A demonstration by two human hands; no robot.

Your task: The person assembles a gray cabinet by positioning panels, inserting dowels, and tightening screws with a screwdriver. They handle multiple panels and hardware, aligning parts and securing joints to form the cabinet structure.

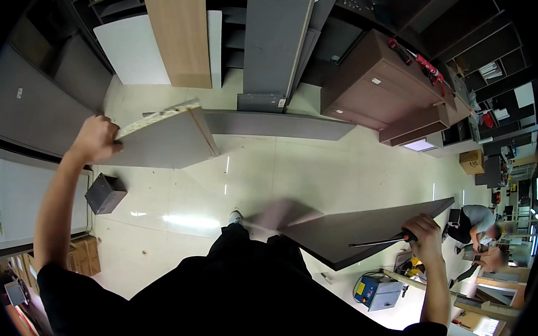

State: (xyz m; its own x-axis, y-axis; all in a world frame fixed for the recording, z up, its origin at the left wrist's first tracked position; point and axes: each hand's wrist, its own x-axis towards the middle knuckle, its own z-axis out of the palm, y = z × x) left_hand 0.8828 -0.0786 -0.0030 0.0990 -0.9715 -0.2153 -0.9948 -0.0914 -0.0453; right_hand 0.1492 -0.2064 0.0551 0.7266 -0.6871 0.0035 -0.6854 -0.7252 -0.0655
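Observation:
My left hand (99, 138) is closed on the corner of a grey board (165, 142), whose upper edge shows raw chipboard. On the right, my right hand (425, 236) is wrapped round the dark handle of a screwdriver (379, 243), its long shaft pointing left. That hand is also at the upper edge of a second, darker board (352, 227), which slants down toward my feet; whether the fingers grip this board too I cannot tell. A long grey panel (278, 125) lies on the floor ahead, partly behind the left board.
A brown cabinet (374, 88) bears a red cordless tool (423, 65) at the far right. Wood and white panels (179, 30) lean at the back. A small dark box (105, 194) stands left, a blue machine (377, 291) near right. Another person (479, 220) crouches at the right.

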